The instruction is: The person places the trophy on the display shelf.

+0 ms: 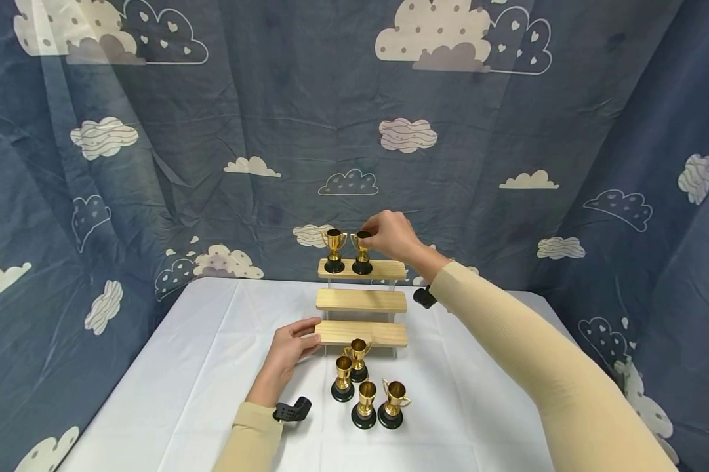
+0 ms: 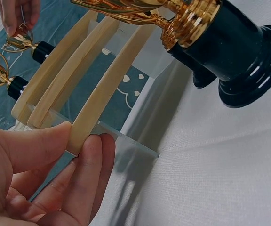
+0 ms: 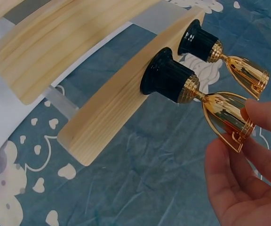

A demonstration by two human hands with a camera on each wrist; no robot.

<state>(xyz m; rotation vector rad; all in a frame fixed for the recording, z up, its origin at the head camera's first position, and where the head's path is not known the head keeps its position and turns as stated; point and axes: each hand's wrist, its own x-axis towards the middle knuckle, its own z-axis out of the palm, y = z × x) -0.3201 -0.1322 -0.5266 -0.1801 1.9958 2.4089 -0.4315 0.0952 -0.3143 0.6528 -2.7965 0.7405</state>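
Observation:
A small gold trophy cup point(image 1: 363, 252) with a black base stands on the top step of a three-step wooden display shelf point(image 1: 389, 269). My right hand point(image 1: 394, 236) pinches it by the cup between thumb and fingers, as the right wrist view shows closely. Its base point(image 3: 166, 77) sits flat on the wood. To its left on that step is a second trophy cup point(image 1: 334, 249). My left hand point(image 1: 289, 351) grips the left end of the lowest step point(image 2: 95, 106), thumb on one face and fingers on the other.
Several more trophy cups point(image 1: 391, 403) stand upright on the white-clothed table point(image 1: 478, 406) in front of the shelf, close together. The middle step point(image 1: 360, 300) is bare wood. Clear supports point(image 2: 128, 139) hold the steps. A dark blue cloud-patterned curtain point(image 1: 295, 151) hangs behind.

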